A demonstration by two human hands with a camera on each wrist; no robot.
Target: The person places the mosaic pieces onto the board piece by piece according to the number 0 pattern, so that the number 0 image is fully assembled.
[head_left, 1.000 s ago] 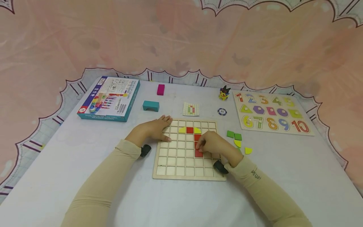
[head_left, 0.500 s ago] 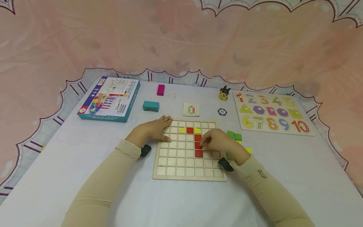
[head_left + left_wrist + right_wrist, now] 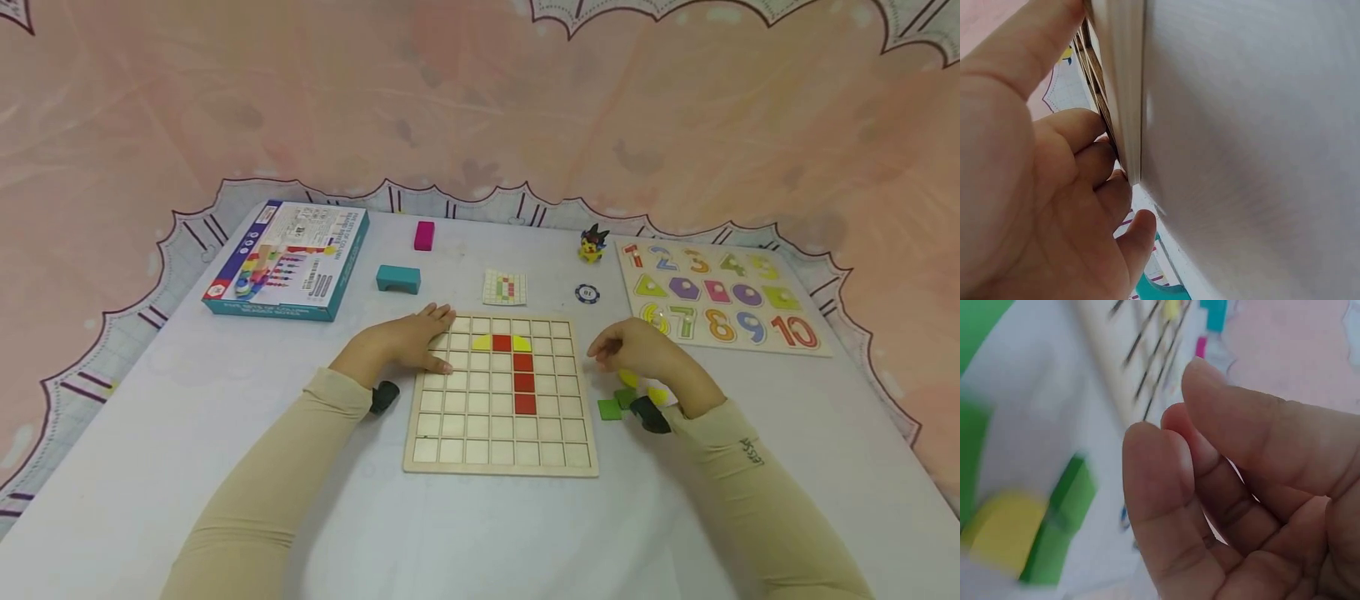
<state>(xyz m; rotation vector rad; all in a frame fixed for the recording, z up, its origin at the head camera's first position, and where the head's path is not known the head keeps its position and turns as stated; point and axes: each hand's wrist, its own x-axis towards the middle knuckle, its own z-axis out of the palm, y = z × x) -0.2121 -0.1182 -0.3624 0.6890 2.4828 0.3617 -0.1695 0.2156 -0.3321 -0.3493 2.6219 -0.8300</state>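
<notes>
A wooden grid board (image 3: 457,429) lies in the middle of the table. On it are red square tiles (image 3: 524,383) in a column, plus another red tile between two yellow quarter-round tiles (image 3: 482,342). My left hand (image 3: 405,340) rests on the board's left edge, fingers spread; the left wrist view shows its fingers along the board's side (image 3: 1125,94). Right of the board, my right hand (image 3: 637,348) hovers with bent fingers over loose green tiles (image 3: 610,409) and yellow tiles (image 3: 657,395). Thumb and fingertips stand apart with nothing between them in the right wrist view.
Behind the board lie a small pattern card (image 3: 505,287), a poker chip (image 3: 587,293) and a toy figure (image 3: 592,243). A teal block (image 3: 398,279), a magenta block (image 3: 424,236) and a box (image 3: 285,260) are back left. A number puzzle (image 3: 720,292) is back right.
My right hand has lifted off the red column and moved right, off the board, to over the loose tiles. The red tiles stay in the grid. The left hand has not moved.
</notes>
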